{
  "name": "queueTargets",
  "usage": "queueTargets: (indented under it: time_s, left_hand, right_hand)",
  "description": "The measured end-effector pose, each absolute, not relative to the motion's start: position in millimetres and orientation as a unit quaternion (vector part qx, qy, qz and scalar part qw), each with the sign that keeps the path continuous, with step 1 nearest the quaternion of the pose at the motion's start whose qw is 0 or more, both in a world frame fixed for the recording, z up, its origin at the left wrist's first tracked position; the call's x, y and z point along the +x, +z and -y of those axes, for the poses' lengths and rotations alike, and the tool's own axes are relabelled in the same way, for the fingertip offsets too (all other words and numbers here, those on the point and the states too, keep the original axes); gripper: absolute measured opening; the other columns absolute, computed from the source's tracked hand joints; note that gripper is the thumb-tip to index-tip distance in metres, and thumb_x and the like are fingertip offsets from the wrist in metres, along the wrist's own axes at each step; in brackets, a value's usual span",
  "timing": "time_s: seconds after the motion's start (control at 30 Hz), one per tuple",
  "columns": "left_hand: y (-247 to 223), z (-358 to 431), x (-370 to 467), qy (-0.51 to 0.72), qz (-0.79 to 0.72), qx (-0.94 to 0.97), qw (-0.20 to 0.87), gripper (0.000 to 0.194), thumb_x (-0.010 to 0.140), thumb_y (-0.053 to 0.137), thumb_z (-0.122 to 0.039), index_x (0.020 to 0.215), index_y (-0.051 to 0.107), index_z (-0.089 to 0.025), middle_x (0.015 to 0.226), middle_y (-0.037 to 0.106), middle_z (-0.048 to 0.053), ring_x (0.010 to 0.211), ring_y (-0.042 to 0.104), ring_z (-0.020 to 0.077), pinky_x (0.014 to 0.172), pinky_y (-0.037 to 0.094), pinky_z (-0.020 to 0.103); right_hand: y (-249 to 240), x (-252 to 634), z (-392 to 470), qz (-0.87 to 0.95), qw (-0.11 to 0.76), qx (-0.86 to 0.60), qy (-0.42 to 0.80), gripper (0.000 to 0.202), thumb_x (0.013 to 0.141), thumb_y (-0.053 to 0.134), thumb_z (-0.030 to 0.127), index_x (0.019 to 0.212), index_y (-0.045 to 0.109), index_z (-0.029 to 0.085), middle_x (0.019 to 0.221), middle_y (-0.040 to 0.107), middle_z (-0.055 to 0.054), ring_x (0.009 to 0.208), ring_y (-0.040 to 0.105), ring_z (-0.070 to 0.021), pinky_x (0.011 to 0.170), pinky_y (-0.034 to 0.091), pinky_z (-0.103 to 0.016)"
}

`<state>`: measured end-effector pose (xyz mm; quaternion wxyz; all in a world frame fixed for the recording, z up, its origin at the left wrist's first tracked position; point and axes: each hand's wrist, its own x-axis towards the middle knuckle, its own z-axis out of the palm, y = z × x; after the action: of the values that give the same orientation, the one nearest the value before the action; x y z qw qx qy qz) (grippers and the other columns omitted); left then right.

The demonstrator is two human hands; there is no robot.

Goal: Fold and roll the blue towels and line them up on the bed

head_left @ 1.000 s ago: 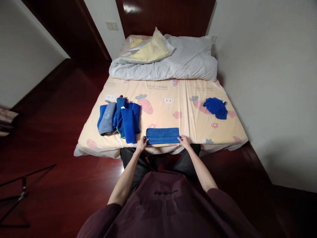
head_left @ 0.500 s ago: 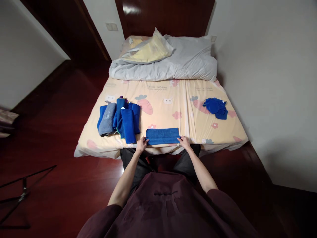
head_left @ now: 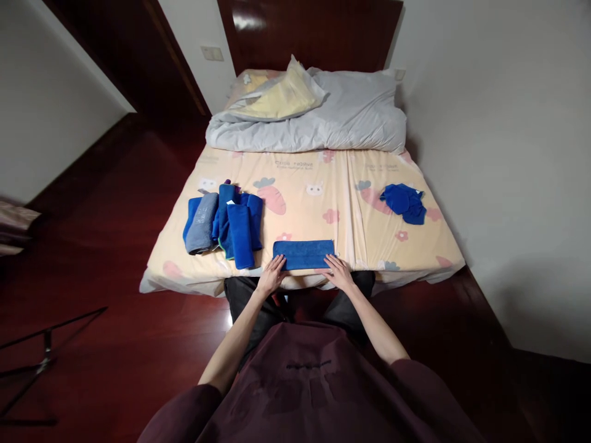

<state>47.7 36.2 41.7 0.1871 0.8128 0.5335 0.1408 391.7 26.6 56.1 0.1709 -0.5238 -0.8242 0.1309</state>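
A blue towel (head_left: 303, 253), folded into a long rectangle, lies flat near the front edge of the bed, with a crease running along its length. My left hand (head_left: 272, 274) rests on its left end, fingers stretched out over the cloth. On the right end lies my right hand (head_left: 339, 272), also flat with its fingers extended. Left of the towel is a pile of rolled and folded cloths: a grey rolled towel (head_left: 203, 224) with lettering, and a bright blue folded towel (head_left: 241, 235) on top of other blue ones.
A crumpled blue cloth (head_left: 404, 202) lies on the right of the bed sheet (head_left: 305, 212). Across the far end is a bunched grey quilt (head_left: 360, 114) before the dark headboard (head_left: 314, 31). Black metal legs (head_left: 46, 351) stand on the floor at left.
Both hands have gone from pinching the towel's near corners to lying flat on its ends. The near strip of the towel now lies pressed down.
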Motion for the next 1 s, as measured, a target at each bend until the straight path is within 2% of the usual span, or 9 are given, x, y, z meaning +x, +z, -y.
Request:
queueTargets:
  time_s: [0.13, 0.23, 0.4, 0.57, 0.73, 0.87, 1.0]
  left_hand:
    - [37, -40, 48, 0.130, -0.534, 0.817, 0.172, 0.069, 0.085, 0.051, -0.015, 0.153, 0.040, -0.013, 0.160, 0.040, 0.015, 0.152, 0.032, 0.0283, 0.126, 0.022, 0.049]
    - [40, -45, 50, 0.117, -0.537, 0.818, 0.167, 0.075, 0.077, 0.050, -0.008, 0.152, 0.042, -0.011, 0.156, 0.046, 0.018, 0.149, 0.038, 0.0300, 0.126, 0.020, 0.051]
    - [42, -57, 53, 0.113, -0.558, 0.808, 0.153, 0.071, 0.078, 0.044, -0.001, 0.147, 0.050, -0.017, 0.147, 0.057, 0.016, 0.140, 0.050, 0.0271, 0.124, 0.026, 0.050]
    - [48, -61, 53, 0.110, -0.564, 0.806, 0.145, 0.060, 0.086, 0.040, -0.003, 0.140, 0.058, -0.021, 0.141, 0.062, 0.013, 0.135, 0.056, 0.0252, 0.121, 0.030, 0.050]
    - [56, -54, 51, 0.092, -0.560, 0.809, 0.154, 0.063, 0.083, 0.046, 0.000, 0.141, 0.058, -0.022, 0.143, 0.060, 0.012, 0.136, 0.055, 0.0237, 0.122, 0.030, 0.048]
    - [59, -48, 41, 0.082, -0.554, 0.805, 0.197, 0.069, 0.075, 0.048, 0.005, 0.139, 0.061, -0.020, 0.142, 0.061, 0.011, 0.133, 0.058, 0.0217, 0.118, 0.038, 0.037]
    - [62, -47, 27, 0.082, -0.571, 0.780, 0.242, 0.069, 0.073, 0.050, 0.004, 0.132, 0.068, -0.026, 0.131, 0.070, 0.004, 0.120, 0.067, 0.0220, 0.108, 0.047, 0.030]
  right_hand:
    - [57, 391, -33, 0.819, 0.177, -0.528, 0.141, 0.050, 0.096, 0.057, 0.022, 0.145, 0.055, 0.022, 0.151, 0.053, -0.010, 0.143, 0.047, -0.0241, 0.117, 0.039, -0.046]
    - [58, 388, -41, 0.805, 0.176, -0.547, 0.144, 0.052, 0.091, 0.056, 0.012, 0.142, 0.058, 0.022, 0.147, 0.057, -0.009, 0.139, 0.051, -0.0232, 0.115, 0.040, -0.045]
    - [55, 377, -55, 0.785, 0.148, -0.587, 0.132, 0.056, 0.082, 0.055, 0.000, 0.133, 0.065, 0.022, 0.139, 0.064, -0.010, 0.129, 0.059, -0.0244, 0.109, 0.043, -0.044]
    - [58, 374, -62, 0.791, 0.110, -0.592, 0.112, 0.049, 0.088, 0.050, 0.001, 0.128, 0.069, 0.023, 0.133, 0.069, -0.010, 0.122, 0.063, -0.0250, 0.104, 0.043, -0.042]
    - [69, 379, -58, 0.790, 0.052, -0.595, 0.141, 0.049, 0.089, 0.052, 0.003, 0.129, 0.069, 0.025, 0.130, 0.070, -0.010, 0.119, 0.064, -0.0243, 0.105, 0.042, -0.037]
    - [76, 387, -53, 0.778, 0.037, -0.602, 0.176, 0.049, 0.087, 0.058, 0.007, 0.131, 0.069, 0.025, 0.127, 0.072, -0.009, 0.118, 0.065, -0.0247, 0.108, 0.041, -0.036]
    - [74, 399, -54, 0.762, 0.071, -0.603, 0.225, 0.045, 0.084, 0.064, 0.009, 0.124, 0.073, 0.028, 0.121, 0.074, -0.005, 0.114, 0.068, -0.0232, 0.105, 0.046, -0.033]
